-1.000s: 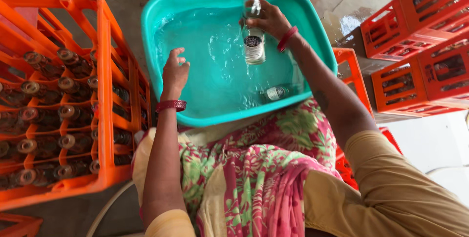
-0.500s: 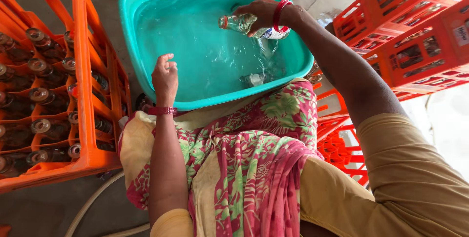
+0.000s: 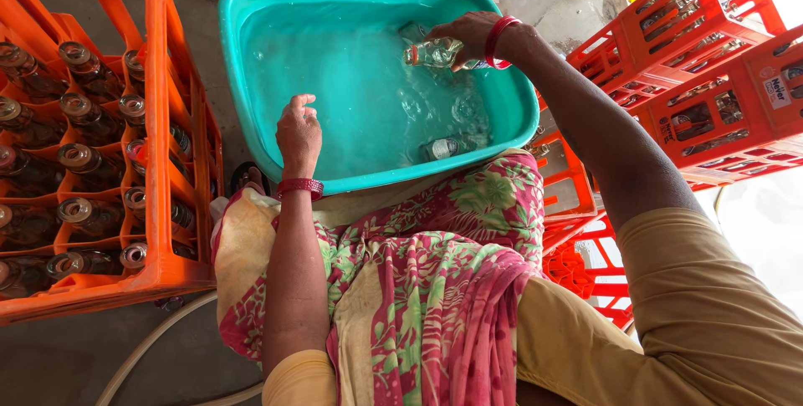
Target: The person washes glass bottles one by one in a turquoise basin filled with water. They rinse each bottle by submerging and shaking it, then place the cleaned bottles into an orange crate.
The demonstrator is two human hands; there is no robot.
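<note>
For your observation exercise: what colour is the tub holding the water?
Teal, a blue-green; the tub shows clearly in the head view.

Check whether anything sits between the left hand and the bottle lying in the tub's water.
Nothing visible does. The left hand rests on the near rim of the teal tub; only open water separates it from the sunken bottle. The right hand holds another bottle.

A turquoise tub (image 3: 251,80) holds a clear glass bottle (image 3: 431,53). The crates (image 3: 163,163) are orange; both wrists wear red bangles (image 3: 299,186). The cloth (image 3: 418,289) is pink-and-green floral.
</note>
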